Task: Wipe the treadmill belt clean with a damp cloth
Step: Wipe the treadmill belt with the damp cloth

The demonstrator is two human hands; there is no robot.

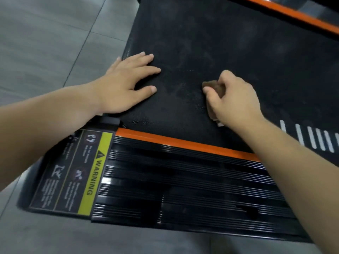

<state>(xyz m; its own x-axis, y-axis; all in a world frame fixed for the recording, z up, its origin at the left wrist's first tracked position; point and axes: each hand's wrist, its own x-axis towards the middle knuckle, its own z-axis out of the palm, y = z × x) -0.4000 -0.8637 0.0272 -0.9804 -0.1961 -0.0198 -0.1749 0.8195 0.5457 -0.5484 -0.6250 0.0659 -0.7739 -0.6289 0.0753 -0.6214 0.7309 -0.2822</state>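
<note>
The black treadmill belt (pixel 229 43) fills the upper middle of the head view, with faint dusty smears on it. My left hand (pixel 126 85) lies flat on the belt near its left end, fingers spread and straight. My right hand (pixel 236 99) grips a small brown cloth (pixel 213 87) and holds it down on the belt, a little right of the left hand. Most of the cloth is hidden under the fingers; a pale corner shows below the palm.
A ribbed black side rail (pixel 183 189) with an orange strip (pixel 183 142) runs between me and the belt. A yellow warning label (pixel 95 171) sits on its left end. White stripes (pixel 311 138) mark the belt at right. Grey floor tiles (pixel 45 33) lie to the left.
</note>
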